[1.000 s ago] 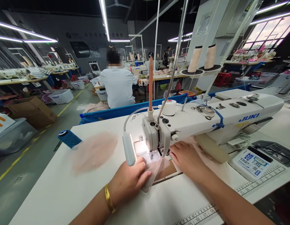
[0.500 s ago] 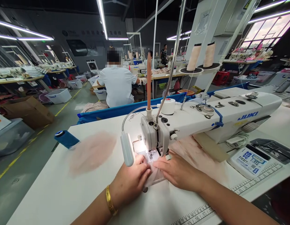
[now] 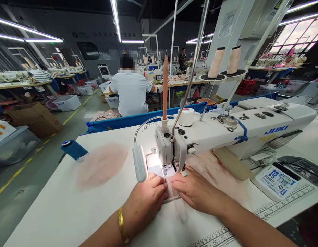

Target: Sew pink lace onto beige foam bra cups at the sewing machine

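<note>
A white sewing machine (image 3: 215,133) stands on the table, its lamp (image 3: 139,163) lighting the needle area. Just in front of the presser foot (image 3: 166,169), my left hand (image 3: 150,193) has its fingers closed on the left side of a thin, sheer fabric (image 3: 174,200). My right hand (image 3: 193,187) pinches the same fabric from the right, its fingertips a short gap from the left ones. A loose end of the fabric hangs toward me below the hands. More sheer pinkish fabric (image 3: 207,168) lies under the machine arm on the right.
A pale pink sheer piece (image 3: 105,166) lies on the table at left beside a blue thread cone (image 3: 74,150). At right sits a white control box (image 3: 276,180), with a printed ruler (image 3: 225,236) along the front edge. Beyond, a co-worker (image 3: 132,91) sits facing away.
The fabric between my hands has shifted and now hangs as a narrow strip toward me. My left fingers are curled more tightly. The whole view has moved slightly.
</note>
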Tool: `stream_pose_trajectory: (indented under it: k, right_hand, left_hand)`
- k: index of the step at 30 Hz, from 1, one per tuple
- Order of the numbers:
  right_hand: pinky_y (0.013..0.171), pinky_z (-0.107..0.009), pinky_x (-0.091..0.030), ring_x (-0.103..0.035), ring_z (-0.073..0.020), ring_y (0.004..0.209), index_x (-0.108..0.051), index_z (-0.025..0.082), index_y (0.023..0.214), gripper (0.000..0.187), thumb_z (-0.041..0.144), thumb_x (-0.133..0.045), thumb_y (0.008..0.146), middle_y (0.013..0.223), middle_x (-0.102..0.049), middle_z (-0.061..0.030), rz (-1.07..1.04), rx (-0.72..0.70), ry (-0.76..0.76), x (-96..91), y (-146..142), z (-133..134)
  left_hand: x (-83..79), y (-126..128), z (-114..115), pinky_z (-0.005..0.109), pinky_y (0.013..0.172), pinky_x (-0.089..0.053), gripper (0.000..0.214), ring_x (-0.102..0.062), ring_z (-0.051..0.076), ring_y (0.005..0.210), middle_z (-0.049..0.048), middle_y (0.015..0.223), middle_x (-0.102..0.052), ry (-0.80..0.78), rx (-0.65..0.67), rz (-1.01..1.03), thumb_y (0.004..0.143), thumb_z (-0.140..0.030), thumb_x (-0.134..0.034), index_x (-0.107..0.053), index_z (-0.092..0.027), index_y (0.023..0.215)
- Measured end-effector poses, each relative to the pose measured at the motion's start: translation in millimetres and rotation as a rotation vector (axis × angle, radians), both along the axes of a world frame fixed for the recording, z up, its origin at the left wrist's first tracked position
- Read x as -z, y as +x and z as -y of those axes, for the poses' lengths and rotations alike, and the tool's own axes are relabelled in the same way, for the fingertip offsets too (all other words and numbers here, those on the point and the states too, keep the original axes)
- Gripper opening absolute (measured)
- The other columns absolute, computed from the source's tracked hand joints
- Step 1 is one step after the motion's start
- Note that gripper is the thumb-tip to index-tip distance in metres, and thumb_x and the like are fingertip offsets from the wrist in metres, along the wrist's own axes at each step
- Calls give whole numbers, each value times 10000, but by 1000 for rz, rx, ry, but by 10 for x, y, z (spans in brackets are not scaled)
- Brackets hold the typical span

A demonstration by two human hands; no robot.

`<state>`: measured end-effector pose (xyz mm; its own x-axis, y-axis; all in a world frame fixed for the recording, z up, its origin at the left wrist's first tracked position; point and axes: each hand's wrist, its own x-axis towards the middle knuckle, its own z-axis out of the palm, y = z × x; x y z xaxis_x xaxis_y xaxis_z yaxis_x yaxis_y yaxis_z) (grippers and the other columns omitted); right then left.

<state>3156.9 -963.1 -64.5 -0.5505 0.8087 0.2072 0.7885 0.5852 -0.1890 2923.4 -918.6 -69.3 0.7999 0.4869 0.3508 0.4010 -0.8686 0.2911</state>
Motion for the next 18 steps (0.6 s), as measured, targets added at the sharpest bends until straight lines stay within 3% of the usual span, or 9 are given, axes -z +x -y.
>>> stream_pose_trajectory:
  k: [9,18]
  right_hand:
    - [801,-345,-415,-553,-241,906,-678,233,1044,265,51,-545,905,954,-697,-44,-46,21,11,34,-30,-5]
    - [801,-371,-451,-543,-248,894,-709,230,1077,318,50,-529,887,1169,-732,-30,-51,67,67,127,-28,-43]
  left_hand:
    - [-4,-29,-60,399,805,-554,213,-611,242,908,74,1020,-701,17,-21,-9,1014,-152,-474,-684,-187,1019]
    - [-50,-19,38,390,748,-502,217,-571,224,834,77,959,-674,76,-21,8,1018,-174,-484,-696,-202,981]
